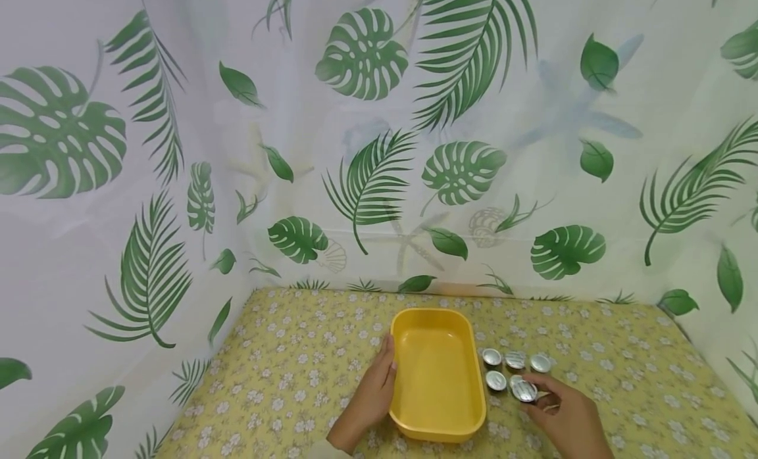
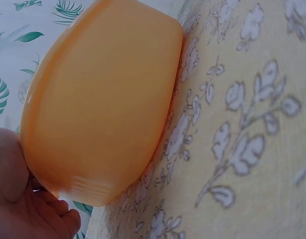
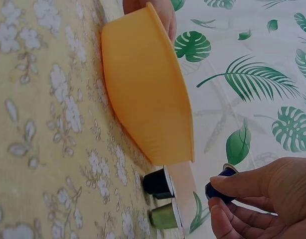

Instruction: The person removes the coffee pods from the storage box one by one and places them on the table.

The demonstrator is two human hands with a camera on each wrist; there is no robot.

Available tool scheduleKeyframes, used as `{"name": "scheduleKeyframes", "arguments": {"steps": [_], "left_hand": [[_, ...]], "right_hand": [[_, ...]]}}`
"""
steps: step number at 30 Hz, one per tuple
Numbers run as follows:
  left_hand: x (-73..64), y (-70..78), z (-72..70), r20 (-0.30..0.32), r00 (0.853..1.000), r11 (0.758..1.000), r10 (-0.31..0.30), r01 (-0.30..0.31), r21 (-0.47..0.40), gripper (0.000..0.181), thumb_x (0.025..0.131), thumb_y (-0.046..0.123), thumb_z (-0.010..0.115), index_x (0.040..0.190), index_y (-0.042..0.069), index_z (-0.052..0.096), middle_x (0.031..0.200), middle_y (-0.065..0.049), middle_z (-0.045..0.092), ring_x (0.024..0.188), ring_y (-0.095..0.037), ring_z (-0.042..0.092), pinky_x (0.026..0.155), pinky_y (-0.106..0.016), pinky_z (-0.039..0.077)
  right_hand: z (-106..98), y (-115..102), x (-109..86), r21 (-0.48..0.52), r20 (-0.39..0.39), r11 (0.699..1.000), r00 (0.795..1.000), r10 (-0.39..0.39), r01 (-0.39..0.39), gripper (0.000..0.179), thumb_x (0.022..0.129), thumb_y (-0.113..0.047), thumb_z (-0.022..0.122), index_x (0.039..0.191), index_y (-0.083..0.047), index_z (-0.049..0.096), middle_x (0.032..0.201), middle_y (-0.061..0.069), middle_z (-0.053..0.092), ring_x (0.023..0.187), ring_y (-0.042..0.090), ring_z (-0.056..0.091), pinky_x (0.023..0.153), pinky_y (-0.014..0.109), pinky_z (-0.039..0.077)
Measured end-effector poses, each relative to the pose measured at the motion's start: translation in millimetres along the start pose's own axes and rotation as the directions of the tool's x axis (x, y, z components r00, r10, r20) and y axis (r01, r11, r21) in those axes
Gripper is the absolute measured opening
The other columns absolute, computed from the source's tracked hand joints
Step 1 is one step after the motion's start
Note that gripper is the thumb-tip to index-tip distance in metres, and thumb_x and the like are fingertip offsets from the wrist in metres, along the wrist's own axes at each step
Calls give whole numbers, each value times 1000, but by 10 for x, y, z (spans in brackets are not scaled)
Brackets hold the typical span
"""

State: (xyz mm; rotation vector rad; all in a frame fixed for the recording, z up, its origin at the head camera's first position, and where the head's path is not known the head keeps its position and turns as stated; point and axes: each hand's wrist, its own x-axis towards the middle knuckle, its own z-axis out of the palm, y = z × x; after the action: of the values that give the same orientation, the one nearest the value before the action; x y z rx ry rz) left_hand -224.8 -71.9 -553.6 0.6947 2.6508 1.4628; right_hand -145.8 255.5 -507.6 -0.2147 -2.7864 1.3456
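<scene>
A yellow plastic tub (image 1: pixel 438 380) lies on the flowered cloth, open side up. My left hand (image 1: pixel 376 383) holds its left side, thumb by the rim; in the left wrist view the fingers (image 2: pixel 58 219) sit close against the tub's end. To the tub's right, my right hand (image 1: pixel 565 410) pinches a dark blue coffee capsule (image 3: pixel 222 184) between thumb and fingers, its silver lid (image 1: pixel 524 390) facing up. This capsule overlaps another in the head view. A black capsule (image 3: pixel 158 182) and a green capsule (image 3: pixel 164 217) stand beyond it in the right wrist view.
Several silver-lidded capsules (image 1: pixel 492 358) stand in two short rows right beside the tub. A yellow flowered cloth (image 1: pixel 296 367) covers the table. Behind and to the left hangs a white leaf-print sheet (image 1: pixel 379 117), meeting the table's back edge.
</scene>
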Motion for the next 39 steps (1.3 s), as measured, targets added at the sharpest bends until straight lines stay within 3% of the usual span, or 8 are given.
{"name": "scheduleKeyframes", "arguments": {"steps": [6,14,24,33,39], "left_hand": [[-9,15,-14,-1,1000,1000,-17,17,-4,54,114,16,26,161,0,5,168,-10,-1,154,-35,8,123,-55,13],[1,17,-18,-2,1000,1000,-11,11,-9,54,114,16,26,161,0,5,168,-10,-1,154,-34,7,123,-54,12],[-25,18,-13,8,1000,1000,-17,17,-18,55,114,17,26,161,1,4,168,-10,-2,155,-33,6,123,-55,12],[-19,17,-8,10,1000,1000,-17,17,-3,55,114,17,26,161,1,4,168,-9,-2,155,-32,6,123,-54,12],[-5,23,-7,3,1000,1000,-9,9,-3,54,114,16,27,161,0,6,168,-9,-1,155,-32,7,123,-54,13]], "right_hand": [[-53,67,10,-20,-13,1000,1000,19,-19,49,83,-5,83,129,-1,67,100,13,74,76,18,69,64,36,60],[-107,212,47,-73,-41,997,999,-10,7,46,85,-3,80,128,3,66,115,24,70,77,18,70,59,31,58],[-136,364,131,-126,-65,992,998,-22,14,45,84,-2,79,126,6,65,111,27,70,75,21,71,57,33,57],[-93,495,226,-117,-23,991,998,60,-62,46,85,-7,81,123,11,62,103,26,70,74,24,71,59,40,58],[-55,541,283,-130,-15,990,998,59,-61,45,84,-7,82,120,11,63,98,22,71,73,23,70,59,40,58]]}}
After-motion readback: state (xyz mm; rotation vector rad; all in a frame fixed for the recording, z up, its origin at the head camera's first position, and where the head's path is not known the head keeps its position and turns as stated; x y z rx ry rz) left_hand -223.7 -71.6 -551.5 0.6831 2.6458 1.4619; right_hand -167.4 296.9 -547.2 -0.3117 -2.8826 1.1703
